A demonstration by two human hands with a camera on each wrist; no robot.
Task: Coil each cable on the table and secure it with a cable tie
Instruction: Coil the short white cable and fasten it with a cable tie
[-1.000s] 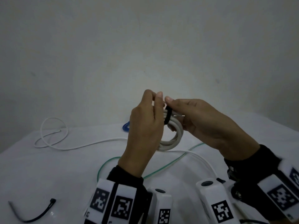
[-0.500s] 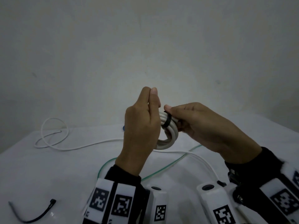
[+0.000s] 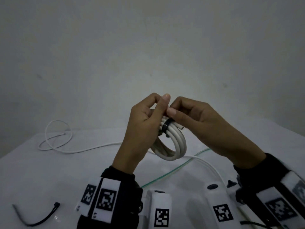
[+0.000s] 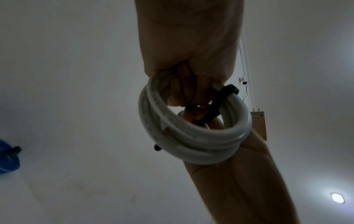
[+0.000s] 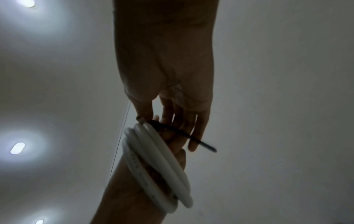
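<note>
Both hands are raised above the table around a coil of thick white cable (image 3: 179, 146). A black cable tie (image 3: 165, 127) circles the coil near its top. My left hand (image 3: 158, 104) grips the coil's top, fingers curled through the ring as the left wrist view shows on the coil (image 4: 191, 144) and tie (image 4: 215, 104). My right hand (image 3: 173, 107) pinches the tie at the top, thumb against the left thumb. In the right wrist view the tie's tail (image 5: 193, 138) sticks out past the right fingers (image 5: 172, 121), beside the coil (image 5: 157, 166).
On the white table (image 3: 49, 176) lie a thin white cable (image 3: 56, 139) looped at the back left, a greenish cable (image 3: 173, 171) and another white cable (image 3: 208, 164) under the hands. A spare black cable tie (image 3: 39, 217) lies front left. A blue object (image 4: 7, 157) shows at the left.
The right hand's fingers moved up to the coil's top, meeting the left thumb. The coil turned so its ring faces more toward me, and the tie band sits tighter.
</note>
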